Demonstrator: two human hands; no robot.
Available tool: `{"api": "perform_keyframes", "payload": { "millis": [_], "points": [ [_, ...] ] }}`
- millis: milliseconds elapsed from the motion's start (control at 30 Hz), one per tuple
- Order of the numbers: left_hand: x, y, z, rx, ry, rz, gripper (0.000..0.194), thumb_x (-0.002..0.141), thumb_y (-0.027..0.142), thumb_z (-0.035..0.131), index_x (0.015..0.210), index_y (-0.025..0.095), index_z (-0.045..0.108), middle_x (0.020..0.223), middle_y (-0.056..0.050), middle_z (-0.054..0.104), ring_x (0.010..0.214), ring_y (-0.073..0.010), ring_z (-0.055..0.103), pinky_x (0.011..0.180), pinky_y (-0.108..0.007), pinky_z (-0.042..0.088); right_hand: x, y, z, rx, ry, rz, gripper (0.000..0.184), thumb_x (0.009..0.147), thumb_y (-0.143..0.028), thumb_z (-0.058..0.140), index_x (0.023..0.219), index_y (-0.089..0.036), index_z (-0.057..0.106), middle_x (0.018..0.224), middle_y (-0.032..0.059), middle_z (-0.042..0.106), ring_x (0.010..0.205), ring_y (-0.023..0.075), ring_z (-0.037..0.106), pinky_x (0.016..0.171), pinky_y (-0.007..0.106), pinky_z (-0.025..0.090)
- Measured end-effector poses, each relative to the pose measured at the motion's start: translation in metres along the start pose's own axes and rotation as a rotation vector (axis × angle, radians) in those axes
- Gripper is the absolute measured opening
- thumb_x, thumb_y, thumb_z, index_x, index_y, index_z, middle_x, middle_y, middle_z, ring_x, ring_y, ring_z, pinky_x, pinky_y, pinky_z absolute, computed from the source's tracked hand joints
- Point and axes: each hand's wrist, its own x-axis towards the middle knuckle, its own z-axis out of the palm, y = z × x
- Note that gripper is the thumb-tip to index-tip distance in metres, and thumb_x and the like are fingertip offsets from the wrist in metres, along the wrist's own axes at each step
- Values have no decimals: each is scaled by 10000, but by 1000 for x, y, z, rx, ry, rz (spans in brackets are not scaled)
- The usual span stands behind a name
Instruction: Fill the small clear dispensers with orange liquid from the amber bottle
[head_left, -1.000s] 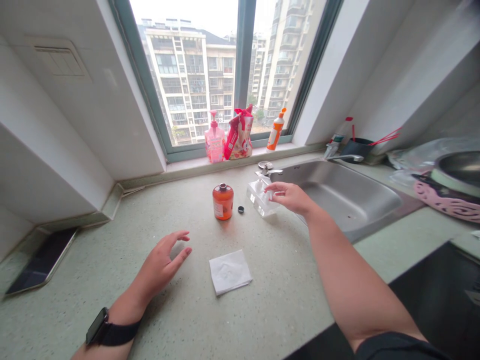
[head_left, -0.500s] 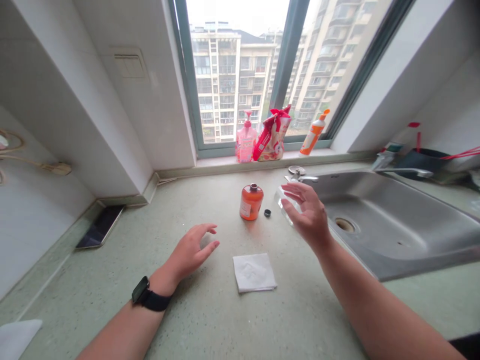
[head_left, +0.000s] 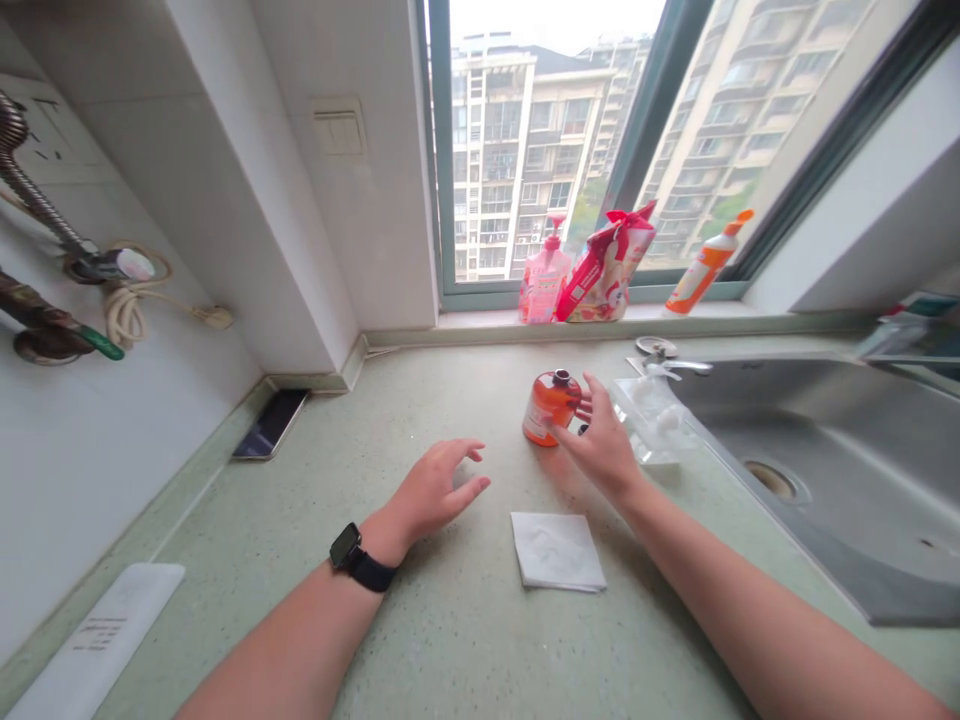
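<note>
An uncapped orange bottle (head_left: 543, 408) with a pale label and a dark neck stands upright on the counter. My right hand (head_left: 600, 440) is at its right side, thumb across the front and fingers around the far side, gripping it. The black cap (head_left: 583, 429) lies close by, mostly covered by that hand. My left hand (head_left: 439, 490), a black watch (head_left: 346, 547) on its wrist, hovers left of the bottle, fingers curved and apart, with nothing in it. Between my forearms lies a folded white tissue (head_left: 558, 552).
A clear plastic container (head_left: 654, 415) with white contents stands beside the steel sink (head_left: 832, 440). On the sill are a pink pump bottle (head_left: 546, 280), a red-and-white bag (head_left: 611, 270) and an orange-and-white bottle (head_left: 705, 270). A phone (head_left: 271, 425) lies by the left wall.
My right hand has moved from the clear container by the sink to the orange bottle and closed around it. The left hand stays about where it was. The view has swung left.
</note>
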Motion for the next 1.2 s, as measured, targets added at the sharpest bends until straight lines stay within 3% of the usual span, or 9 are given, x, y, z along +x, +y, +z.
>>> {"api": "perform_keyframes", "payload": {
  "millis": [133, 333, 500, 633, 733, 800, 1000, 1100, 1200],
  "points": [
    [0, -1, 2, -13, 31, 5, 512, 990, 379, 739, 1461, 254, 581, 1361, -120, 721, 1304, -293, 675, 1185, -507, 506, -12, -14, 0, 42, -48, -64, 969, 852, -630, 791, 1648, -236, 404, 1439, 211, 672, 1209, 373, 719, 1069, 613, 599],
    [-1, 1, 1, -90, 35, 14, 985, 837, 545, 905, 1638, 246, 415, 1599, -198, 567, 1453, -372, 588, 1249, -586, 453, -45, -43, 11, 218, -274, -149, 904, 876, -489, 820, 1655, -331, 389, 1537, 143, 652, 1295, 352, 715, 1164, 588, 567],
    [2, 9, 0, -157, 8, 32, 809, 870, 467, 876, 1567, 258, 524, 1545, -159, 641, 1401, -358, 636, 1221, -530, 489, -58, -50, 15, 254, -391, -216, 975, 862, -453, 842, 1692, -365, 337, 1580, 125, 625, 1372, 356, 682, 1196, 588, 550],
    [3, 9, -3, -174, 56, -10, 715, 872, 501, 857, 1484, 244, 592, 1492, -158, 678, 1347, -349, 667, 1186, -501, 509, -47, -40, 4, 90, -412, -291, 914, 928, -526, 751, 1711, -344, 316, 1673, 131, 536, 1510, 360, 562, 1257, 615, 474],
    [4, 6, -5, -150, 75, -42, 693, 872, 536, 845, 1453, 242, 607, 1473, -156, 688, 1326, -342, 674, 1168, -497, 514, -34, -21, -6, -193, -299, -245, 646, 1019, -506, 579, 1618, -277, 500, 1632, 159, 571, 1531, 374, 525, 1284, 644, 417],
    [4, 4, -5, -128, 78, -43, 699, 863, 543, 850, 1445, 244, 602, 1456, -149, 696, 1306, -334, 680, 1150, -495, 524, -30, -2, -10, -374, -227, -200, 582, 997, -445, 551, 1536, -233, 601, 1586, 190, 601, 1509, 419, 529, 1280, 680, 397],
    [3, 3, -4, -84, 71, -32, 723, 859, 518, 864, 1467, 248, 579, 1453, -157, 694, 1299, -335, 681, 1143, -517, 529, -37, 48, -7, -601, -222, -153, 665, 884, -191, 486, 1533, -176, 627, 1513, 224, 660, 1440, 454, 582, 1225, 685, 430],
    [2, 1, -4, -82, 69, -24, 739, 863, 530, 858, 1482, 242, 576, 1475, -167, 679, 1326, -341, 670, 1156, -523, 522, -38, 51, -10, -694, -271, -120, 633, 863, -131, 449, 1439, -146, 711, 1461, 256, 682, 1294, 451, 672, 1134, 651, 500],
    [2, -1, -3, -77, 64, -17, 757, 859, 548, 860, 1482, 229, 570, 1468, -168, 682, 1317, -339, 674, 1150, -527, 526, -31, 38, -18, -746, -341, -136, 565, 880, -95, 427, 1297, -184, 798, 1341, 236, 741, 1146, 402, 719, 1029, 571, 560]
  ]
}}
